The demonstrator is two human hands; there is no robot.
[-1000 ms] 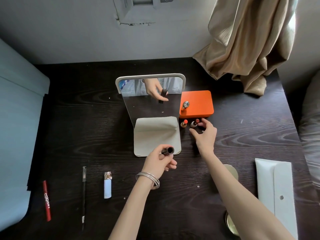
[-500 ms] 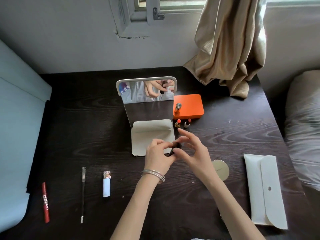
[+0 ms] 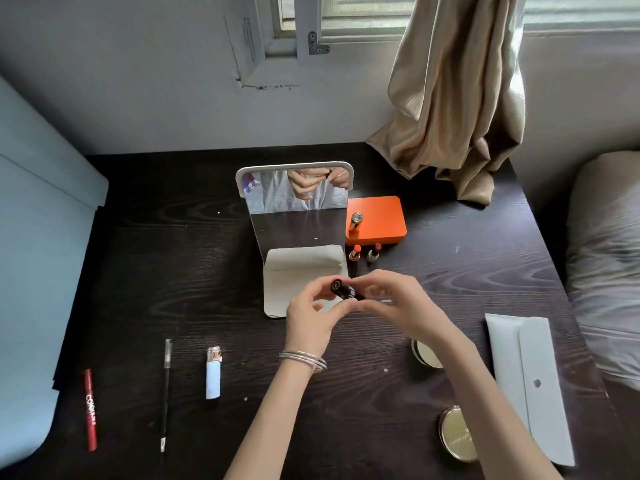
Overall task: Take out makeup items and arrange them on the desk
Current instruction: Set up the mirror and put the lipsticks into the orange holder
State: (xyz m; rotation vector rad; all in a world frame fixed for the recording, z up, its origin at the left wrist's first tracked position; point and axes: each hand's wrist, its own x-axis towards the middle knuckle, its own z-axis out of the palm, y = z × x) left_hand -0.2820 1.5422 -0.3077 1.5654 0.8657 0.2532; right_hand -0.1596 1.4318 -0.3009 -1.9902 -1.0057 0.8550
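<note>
A black lipstick tube (image 3: 344, 289) is held above the desk (image 3: 173, 271) in front of the mirror stand, with both hands on it. My left hand (image 3: 311, 317) grips its near end and my right hand (image 3: 398, 303) pinches the other end. Two open lipsticks (image 3: 355, 252) (image 3: 373, 252) stand upright beside an orange box (image 3: 377, 216), and a gold lipstick (image 3: 355, 221) stands on the box. A red pencil (image 3: 90, 408), a thin black pencil (image 3: 166, 393) and a pale blue tube (image 3: 213, 373) lie in a row at the left. A white pouch (image 3: 530, 382) lies at the right.
A standing mirror (image 3: 294, 192) on a beige folded base (image 3: 301, 271) occupies the desk's middle. Two round gold compacts (image 3: 457, 434) (image 3: 426, 353) lie near my right forearm. A beige curtain (image 3: 457, 98) hangs onto the back right corner. A pillow (image 3: 606, 254) lies beyond the right edge.
My right hand left the lipsticks by the orange box and came back to join my left hand on the black tube. The view tilted upward, showing more of the window.
</note>
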